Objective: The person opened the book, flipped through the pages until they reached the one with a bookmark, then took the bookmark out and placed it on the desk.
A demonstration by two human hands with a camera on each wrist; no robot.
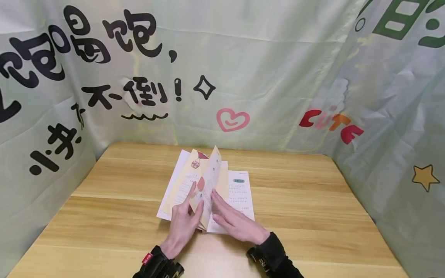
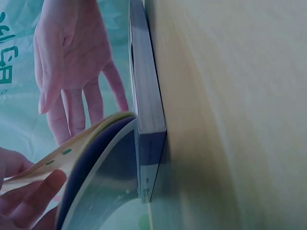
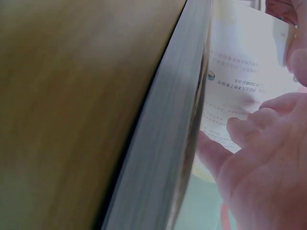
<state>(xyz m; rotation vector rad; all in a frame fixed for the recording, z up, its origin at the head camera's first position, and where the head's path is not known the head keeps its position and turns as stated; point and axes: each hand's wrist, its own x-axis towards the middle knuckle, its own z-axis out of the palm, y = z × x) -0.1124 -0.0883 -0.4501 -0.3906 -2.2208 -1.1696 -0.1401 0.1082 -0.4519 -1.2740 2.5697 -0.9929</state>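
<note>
An open booklet [image 1: 187, 173] with cream, illustrated pages lies on a thick book [image 2: 146, 81], whose white printed page [image 1: 240, 193] shows at the right. Several booklet leaves stand raised in the middle. My left hand [image 1: 182, 220] holds a raised leaf [image 1: 213, 173] low down, between thumb and fingers; in the left wrist view its fingertips [image 2: 50, 184] lie against the bent leaf. My right hand [image 1: 240, 222] rests its nearly straight fingers against the right side of the raised leaves. In the right wrist view that hand [image 3: 268, 158] is beside a printed page [image 3: 244, 62].
Both books lie on a wooden table [image 1: 295, 208], toward its middle. A pale printed cloth [image 1: 271, 77] hangs behind and at both sides of the table. Black wrist-worn devices [image 1: 269, 253] sit on both wrists.
</note>
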